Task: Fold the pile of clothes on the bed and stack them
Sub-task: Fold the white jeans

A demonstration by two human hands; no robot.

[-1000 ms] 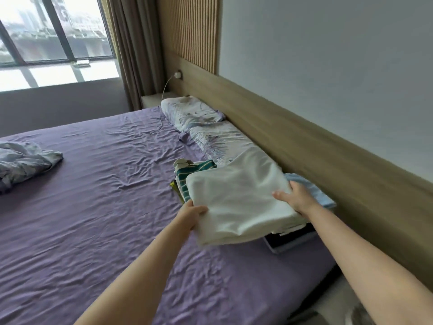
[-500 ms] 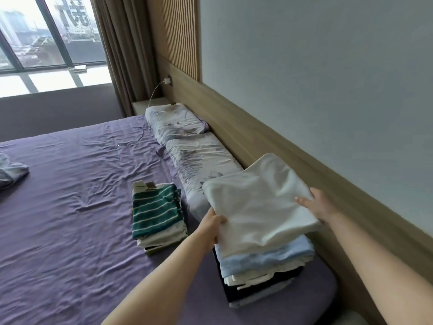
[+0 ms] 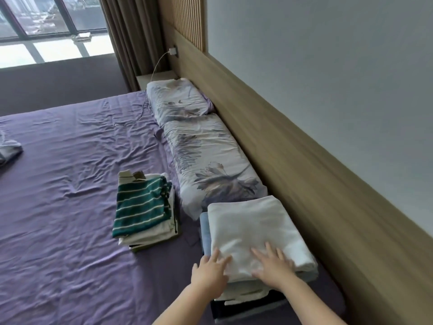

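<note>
A folded white garment [image 3: 253, 231] lies on top of a stack of folded clothes [image 3: 246, 301] near the headboard, over light blue, white and dark layers. My left hand [image 3: 209, 270] rests flat on the garment's near left corner with fingers spread. My right hand [image 3: 273, 266] presses flat on its near edge, fingers straight. A second, lower stack topped by a green-and-white striped garment [image 3: 140, 205] sits to the left on the purple bed sheet [image 3: 58, 219].
Two floral pillows [image 3: 206, 156] lie along the wooden headboard [image 3: 304, 184] beyond the stacks. A crumpled grey cloth [image 3: 9, 148] sits at the far left edge. A charger cable [image 3: 159, 64] hangs from a wall socket. Window and curtain stand behind.
The white garment, held up in both hands before, has come down onto the right stack. Both hands let go and now lie flat on its near edge.
</note>
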